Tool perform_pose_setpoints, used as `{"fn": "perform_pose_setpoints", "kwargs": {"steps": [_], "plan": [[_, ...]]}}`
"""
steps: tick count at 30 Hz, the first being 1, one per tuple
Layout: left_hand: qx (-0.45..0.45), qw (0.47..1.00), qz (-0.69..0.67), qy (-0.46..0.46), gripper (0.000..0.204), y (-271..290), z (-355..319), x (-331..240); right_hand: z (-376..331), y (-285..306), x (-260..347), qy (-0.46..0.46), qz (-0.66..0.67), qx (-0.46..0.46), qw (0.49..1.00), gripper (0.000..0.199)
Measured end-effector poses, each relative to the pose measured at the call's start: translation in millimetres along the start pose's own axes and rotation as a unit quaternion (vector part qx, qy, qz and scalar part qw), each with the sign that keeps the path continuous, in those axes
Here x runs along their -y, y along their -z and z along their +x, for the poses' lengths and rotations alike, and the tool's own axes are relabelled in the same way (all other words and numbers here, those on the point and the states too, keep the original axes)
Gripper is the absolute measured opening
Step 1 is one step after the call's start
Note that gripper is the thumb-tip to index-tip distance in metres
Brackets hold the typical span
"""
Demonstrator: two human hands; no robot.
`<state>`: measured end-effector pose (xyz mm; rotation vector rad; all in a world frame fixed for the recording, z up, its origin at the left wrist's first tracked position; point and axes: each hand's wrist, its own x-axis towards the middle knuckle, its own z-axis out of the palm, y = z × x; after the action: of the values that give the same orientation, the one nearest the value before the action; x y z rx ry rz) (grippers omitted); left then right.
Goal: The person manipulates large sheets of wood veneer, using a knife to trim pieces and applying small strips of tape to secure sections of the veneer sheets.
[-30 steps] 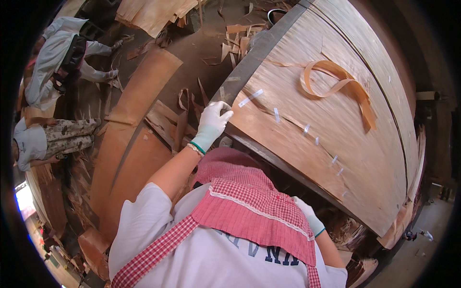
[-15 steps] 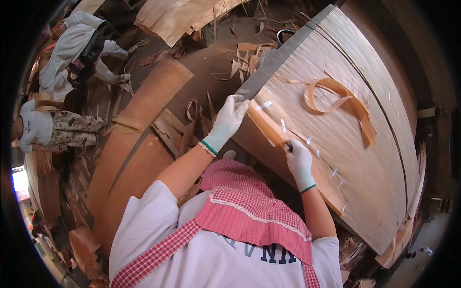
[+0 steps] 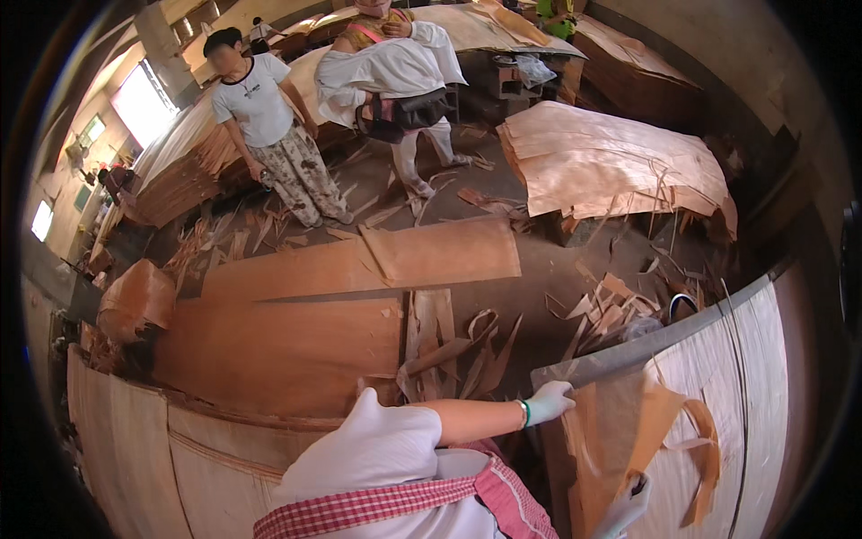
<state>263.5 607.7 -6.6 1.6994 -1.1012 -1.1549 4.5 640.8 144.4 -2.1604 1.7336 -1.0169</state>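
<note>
My left hand (image 3: 549, 402), in a white glove with a green cuff, pinches the far corner of a thin brown wood veneer piece (image 3: 600, 427). The piece lies along the left edge of a large pale veneer sheet (image 3: 763, 359). My right hand (image 3: 626, 508), gloved too, is nearer me at the picture's lower edge, its fingers curled at the piece's near side; its fingertips look dark. A long curled veneer strip (image 3: 708, 449) rests on the pale sheet to the right of both hands.
Reddish veneer sheets (image 3: 278, 350) lie to the left, with torn scraps (image 3: 440, 350) beside them. A veneer stack (image 3: 620, 162) stands beyond. Two people, one in patterned trousers (image 3: 301, 175) and one with white sleeves (image 3: 386, 85), stand across the floor. A dark board edge (image 3: 646, 341) borders the worktable.
My view has swung left and up, bringing the room and people upright into sight. The brown veneer piece now shows wider between my hands.
</note>
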Motion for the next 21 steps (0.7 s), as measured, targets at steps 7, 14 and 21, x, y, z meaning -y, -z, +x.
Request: {"fn": "perform_pose_setpoints", "kwargs": {"steps": [7, 14, 21], "plan": [[0.036, 0.994, 0.062, -0.086, 0.018, 48, -25, -46, 35, 5, -15, -0.122, 0.055, -0.054, 0.99, 0.021], [-0.092, 0.986, -0.136, 0.0, 0.03, 69, 13, -41, 22, 28, -26, -0.134, -0.001, -0.115, 0.984, 0.01], [-0.378, 0.908, 0.142, -0.107, 0.039, 324, 57, 15, 11, 11, -14, -0.093, 0.031, -0.076, 0.992, 0.014]]}}
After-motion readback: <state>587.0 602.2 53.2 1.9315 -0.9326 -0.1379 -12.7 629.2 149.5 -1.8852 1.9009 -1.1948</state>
